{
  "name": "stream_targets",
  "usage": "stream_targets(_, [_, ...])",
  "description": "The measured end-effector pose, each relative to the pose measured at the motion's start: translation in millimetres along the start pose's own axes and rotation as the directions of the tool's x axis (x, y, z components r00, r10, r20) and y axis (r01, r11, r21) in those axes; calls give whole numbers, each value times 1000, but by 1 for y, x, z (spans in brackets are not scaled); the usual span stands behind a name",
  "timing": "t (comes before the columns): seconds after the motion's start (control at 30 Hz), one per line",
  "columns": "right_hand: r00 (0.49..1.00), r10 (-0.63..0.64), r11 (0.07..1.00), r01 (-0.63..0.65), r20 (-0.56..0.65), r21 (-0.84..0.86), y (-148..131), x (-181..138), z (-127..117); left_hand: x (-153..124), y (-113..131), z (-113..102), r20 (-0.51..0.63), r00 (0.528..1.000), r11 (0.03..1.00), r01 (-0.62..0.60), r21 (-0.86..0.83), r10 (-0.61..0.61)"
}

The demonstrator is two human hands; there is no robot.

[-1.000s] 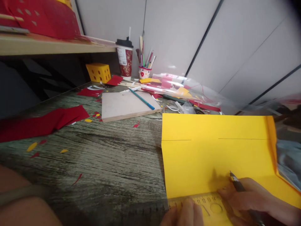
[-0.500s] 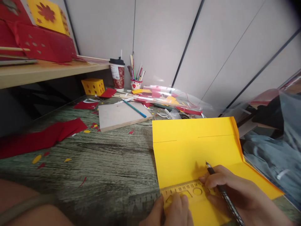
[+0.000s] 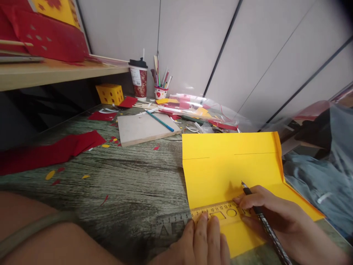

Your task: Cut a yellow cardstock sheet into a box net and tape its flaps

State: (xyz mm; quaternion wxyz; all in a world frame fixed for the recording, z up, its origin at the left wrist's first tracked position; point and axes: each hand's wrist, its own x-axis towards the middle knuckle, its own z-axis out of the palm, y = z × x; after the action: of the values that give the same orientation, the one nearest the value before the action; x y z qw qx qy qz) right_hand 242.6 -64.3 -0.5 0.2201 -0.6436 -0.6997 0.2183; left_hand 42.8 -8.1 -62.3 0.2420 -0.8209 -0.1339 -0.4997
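While the clear ruler (image 3: 217, 212) is pressed across the yellow card (image 3: 231, 165) lying on the wooden surface (image 3: 124, 184) by the left hand (image 3: 205, 239), fingers laid flat together, a dark pencil (image 3: 271, 237) is pinched in the right hand (image 3: 278, 221), its tip set on the card just above the ruler

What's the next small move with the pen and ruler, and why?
Probably bring the pen tip back against the ruler's far edge. The right hand grips the pen with its tip over the yellow paper, a little beyond that edge, while the left hand presses the ruler flat across the sheet. No line shows along the edge yet.
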Motion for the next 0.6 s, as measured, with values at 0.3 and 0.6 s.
stream_targets(0.3, [991, -113, 947, 86, -70, -309, 8, 4, -21, 1, 3, -5, 209, 976, 993, -73, 90, 53])
stream_targets(0.6, [967, 248, 784, -164, -61, 598, -57, 66, 13, -2, -1, -3, 172, 982, 987, -105, 122, 83])
